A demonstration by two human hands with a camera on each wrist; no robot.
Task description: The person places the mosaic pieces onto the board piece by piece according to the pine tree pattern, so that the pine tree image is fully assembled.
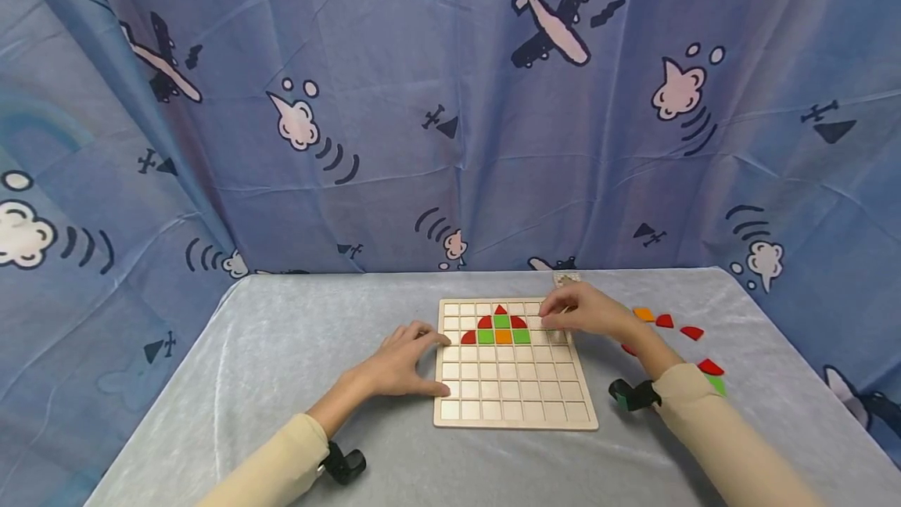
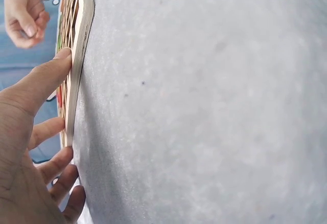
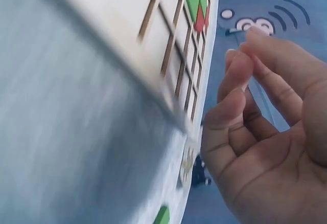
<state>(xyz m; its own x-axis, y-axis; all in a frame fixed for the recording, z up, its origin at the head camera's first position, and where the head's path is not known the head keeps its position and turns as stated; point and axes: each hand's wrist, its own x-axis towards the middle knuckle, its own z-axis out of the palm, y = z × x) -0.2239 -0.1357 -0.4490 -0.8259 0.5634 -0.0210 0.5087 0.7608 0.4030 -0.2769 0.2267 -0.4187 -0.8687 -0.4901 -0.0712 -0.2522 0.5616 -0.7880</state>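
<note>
A wooden grid board [image 1: 516, 392] lies on the table. In its upper rows are a red triangle [image 1: 500, 309], a green square [image 1: 501, 321], an orange square [image 1: 503, 336] and several more red and green pieces. My left hand [image 1: 403, 362] rests at the board's left edge, fingers spread, with thumb and fingertips touching its rim. Over the upper right corner hovers my right hand [image 1: 580, 308]. In the right wrist view its thumb and bent fingertips [image 3: 236, 70] come together above the board; I cannot tell whether a thin piece is between them.
Loose pieces lie right of the board: an orange piece [image 1: 644, 314], several red ones [image 1: 693, 332] and a green one [image 1: 716, 384], some partly behind the right arm. A small patterned item [image 1: 566, 278] sits behind the board. A blue printed curtain [image 1: 394, 100] hangs at the table's back.
</note>
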